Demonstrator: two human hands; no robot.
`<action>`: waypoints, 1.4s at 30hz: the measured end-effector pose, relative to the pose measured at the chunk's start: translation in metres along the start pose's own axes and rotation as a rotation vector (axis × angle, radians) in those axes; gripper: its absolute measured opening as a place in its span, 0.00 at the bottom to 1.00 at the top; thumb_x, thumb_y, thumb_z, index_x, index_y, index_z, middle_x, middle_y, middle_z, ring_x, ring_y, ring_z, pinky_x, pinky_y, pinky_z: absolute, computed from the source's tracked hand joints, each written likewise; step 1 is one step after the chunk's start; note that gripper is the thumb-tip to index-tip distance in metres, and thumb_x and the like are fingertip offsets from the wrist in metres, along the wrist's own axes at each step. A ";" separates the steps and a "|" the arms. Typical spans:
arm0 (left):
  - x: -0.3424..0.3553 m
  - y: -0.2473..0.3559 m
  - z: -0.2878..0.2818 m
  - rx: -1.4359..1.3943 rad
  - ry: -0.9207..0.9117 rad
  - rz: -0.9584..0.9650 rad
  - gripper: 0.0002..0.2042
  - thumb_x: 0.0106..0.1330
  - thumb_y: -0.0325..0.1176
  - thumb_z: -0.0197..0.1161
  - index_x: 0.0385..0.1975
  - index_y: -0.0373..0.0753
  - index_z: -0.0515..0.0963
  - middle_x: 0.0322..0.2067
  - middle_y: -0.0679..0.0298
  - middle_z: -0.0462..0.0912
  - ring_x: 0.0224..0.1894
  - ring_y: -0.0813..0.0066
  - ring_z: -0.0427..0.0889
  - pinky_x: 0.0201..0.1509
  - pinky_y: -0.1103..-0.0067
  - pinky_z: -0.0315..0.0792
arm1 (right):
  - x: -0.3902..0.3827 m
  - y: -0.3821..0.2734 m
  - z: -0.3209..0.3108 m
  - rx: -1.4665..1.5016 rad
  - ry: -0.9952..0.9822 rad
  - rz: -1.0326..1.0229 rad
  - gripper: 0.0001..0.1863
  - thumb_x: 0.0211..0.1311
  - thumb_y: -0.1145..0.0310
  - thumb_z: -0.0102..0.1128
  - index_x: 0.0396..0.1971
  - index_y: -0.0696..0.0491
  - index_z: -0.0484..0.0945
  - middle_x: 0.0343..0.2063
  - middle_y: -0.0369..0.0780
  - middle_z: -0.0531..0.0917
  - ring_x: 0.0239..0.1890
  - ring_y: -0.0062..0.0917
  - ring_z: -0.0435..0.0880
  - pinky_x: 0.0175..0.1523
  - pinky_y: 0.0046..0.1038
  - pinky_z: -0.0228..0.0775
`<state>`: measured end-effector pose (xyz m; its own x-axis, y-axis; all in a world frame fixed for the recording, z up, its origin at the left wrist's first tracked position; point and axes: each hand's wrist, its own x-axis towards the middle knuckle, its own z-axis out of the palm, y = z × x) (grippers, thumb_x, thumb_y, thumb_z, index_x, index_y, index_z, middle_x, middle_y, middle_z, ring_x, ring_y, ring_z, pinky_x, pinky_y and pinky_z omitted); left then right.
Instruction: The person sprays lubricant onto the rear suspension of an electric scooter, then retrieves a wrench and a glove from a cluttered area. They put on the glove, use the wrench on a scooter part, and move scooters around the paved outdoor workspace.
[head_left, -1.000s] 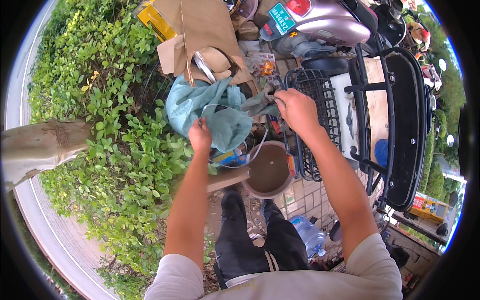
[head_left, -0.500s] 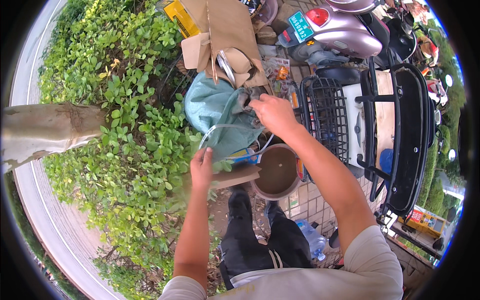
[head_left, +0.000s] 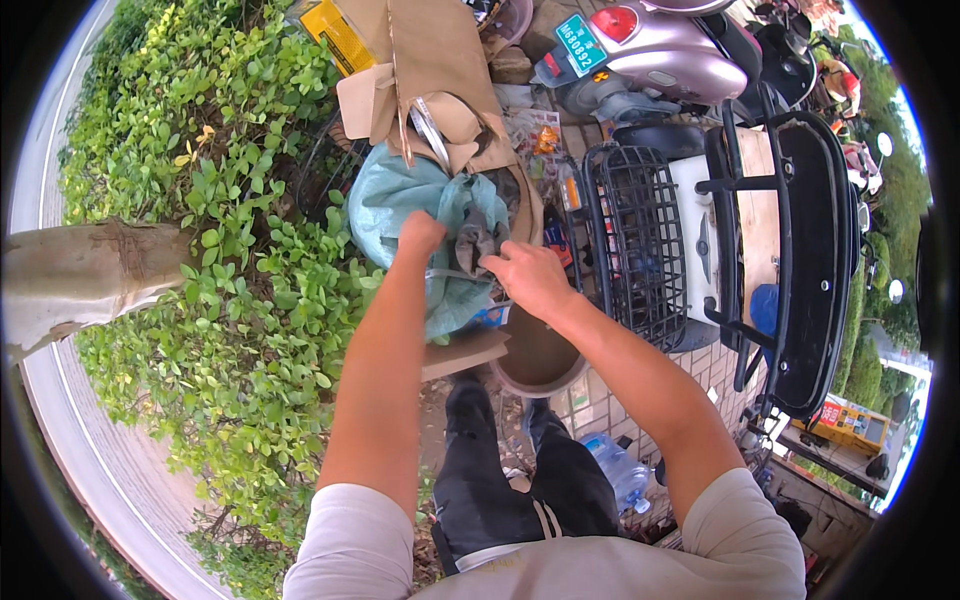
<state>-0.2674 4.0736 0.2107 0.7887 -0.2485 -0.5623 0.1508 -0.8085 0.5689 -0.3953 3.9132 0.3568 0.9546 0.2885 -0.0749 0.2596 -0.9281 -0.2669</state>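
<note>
A green woven sack (head_left: 385, 195) lies in front of me, its side bunched around a dirty grey cloth (head_left: 480, 238). My left hand (head_left: 422, 235) is closed over the sack's upper surface; its fingertips are hidden, so what it grips does not show. My right hand (head_left: 530, 278) pinches the lower edge of the grey cloth. Between my hands runs a thin whitish strap (head_left: 455, 273) across the sack; where its ends go is hidden. Just below my right hand stands a round bucket (head_left: 540, 350) of murky brownish water.
A large cardboard box (head_left: 440, 60) sits beyond the sack. Shrubs (head_left: 240, 280) and a tree trunk (head_left: 100, 275) are at left. To the right are a black wire basket (head_left: 640, 245) and a pink scooter (head_left: 670, 60). A plastic water jug (head_left: 617, 470) lies near my feet.
My left hand has moved up and forward onto the sack, from where it held the strap out to the left. The right hand has come lower, still at the grey cloth.
</note>
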 end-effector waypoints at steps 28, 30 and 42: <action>-0.046 0.026 -0.145 -1.047 0.644 0.155 0.30 0.69 0.40 0.52 0.65 0.34 0.51 0.59 0.51 0.65 0.58 0.63 0.68 0.57 0.76 0.63 | -0.209 -0.007 -0.238 0.445 0.393 0.728 0.14 0.55 0.66 0.61 0.42 0.52 0.77 0.37 0.44 0.82 0.36 0.40 0.80 0.42 0.35 0.73; -0.088 0.014 -0.143 -0.879 0.728 0.071 0.27 0.69 0.39 0.51 0.63 0.32 0.56 0.55 0.52 0.69 0.50 0.66 0.72 0.50 0.77 0.67 | -0.254 -0.013 -0.253 0.489 0.389 0.782 0.14 0.54 0.66 0.62 0.41 0.52 0.78 0.36 0.44 0.82 0.36 0.40 0.80 0.42 0.35 0.72; -0.473 0.289 0.127 -0.440 -0.475 0.394 0.09 0.67 0.31 0.55 0.40 0.33 0.76 0.26 0.68 0.77 0.24 0.86 0.68 0.29 0.87 0.63 | -0.596 0.020 -0.256 0.812 0.781 1.234 0.09 0.54 0.70 0.63 0.32 0.60 0.81 0.23 0.40 0.82 0.24 0.21 0.77 0.31 0.23 0.68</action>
<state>-0.6724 3.8896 0.5648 0.5066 -0.7587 -0.4096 0.2136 -0.3498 0.9121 -0.9213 3.6620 0.6418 0.4178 -0.8846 -0.2070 -0.5531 -0.0669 -0.8304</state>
